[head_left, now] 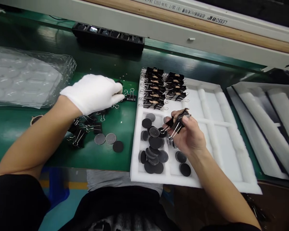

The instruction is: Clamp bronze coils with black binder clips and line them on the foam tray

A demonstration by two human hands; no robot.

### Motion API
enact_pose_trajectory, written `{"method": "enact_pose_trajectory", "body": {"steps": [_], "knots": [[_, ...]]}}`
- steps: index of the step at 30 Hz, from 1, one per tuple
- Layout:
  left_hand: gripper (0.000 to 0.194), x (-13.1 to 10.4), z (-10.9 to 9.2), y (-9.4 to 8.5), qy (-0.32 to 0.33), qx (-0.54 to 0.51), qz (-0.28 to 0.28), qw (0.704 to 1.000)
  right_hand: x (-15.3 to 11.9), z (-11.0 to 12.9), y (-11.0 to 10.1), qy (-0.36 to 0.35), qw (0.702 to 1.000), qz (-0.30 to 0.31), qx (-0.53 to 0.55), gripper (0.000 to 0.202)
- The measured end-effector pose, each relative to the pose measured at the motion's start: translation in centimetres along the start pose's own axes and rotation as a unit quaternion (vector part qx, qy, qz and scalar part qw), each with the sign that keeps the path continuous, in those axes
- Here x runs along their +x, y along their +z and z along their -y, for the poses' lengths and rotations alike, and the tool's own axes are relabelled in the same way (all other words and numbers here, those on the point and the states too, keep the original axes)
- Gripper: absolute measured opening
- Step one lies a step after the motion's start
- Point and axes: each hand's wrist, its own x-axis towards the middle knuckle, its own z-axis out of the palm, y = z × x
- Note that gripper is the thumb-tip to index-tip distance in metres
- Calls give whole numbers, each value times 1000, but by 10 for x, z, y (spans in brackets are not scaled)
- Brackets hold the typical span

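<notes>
My left hand, in a white glove, has its fingers pinched at a black binder clip, mostly hidden behind the fingertips. Beside it another binder clip lies on the green bench, and a heap of loose binder clips is below the wrist. My bare right hand grips a clipped bundle over the white foam tray: black binder clips around a piece with a brownish edge. Similar clipped bundles stand in rows at the tray's far left. Dark round discs lie in its near left compartment.
Clear plastic blister trays are stacked at the left. A black slotted holder stands at the back. More white foam trays lean at the right. Loose discs sit on the bench left of the foam tray.
</notes>
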Motion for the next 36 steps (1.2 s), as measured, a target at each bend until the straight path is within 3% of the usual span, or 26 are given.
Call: {"method": "enact_pose_trajectory", "body": {"steps": [3,6,10,13,17,21,25,28,32,36], "knots": [[49,8,9,12,29,55,38,997,-1,-2,3,32,999,-9,3,33],[52,8,12,11,20,49,52,997,-2,-5,3,55,998,1,7,34],[67,5,4,3,-33,58,96,993,-3,-6,1,76,997,-3,5,33],[58,7,-7,1,-43,83,142,985,-3,-4,2,95,995,-8,0,35],[42,3,-8,-6,-50,95,113,988,-3,2,6,135,990,38,16,32],[56,-2,-1,-11,-58,92,82,991,-3,4,8,162,985,65,10,26],[71,6,-6,0,-57,79,148,984,-5,2,9,163,985,52,-15,27],[57,13,-13,7,-55,97,182,977,-6,1,11,153,986,46,-35,31],[40,6,-12,-2,-73,103,137,982,-6,-1,12,128,989,49,-60,32],[43,-11,-11,-15,-13,43,-4,999,-7,-8,7,62,990,78,-101,27]]}}
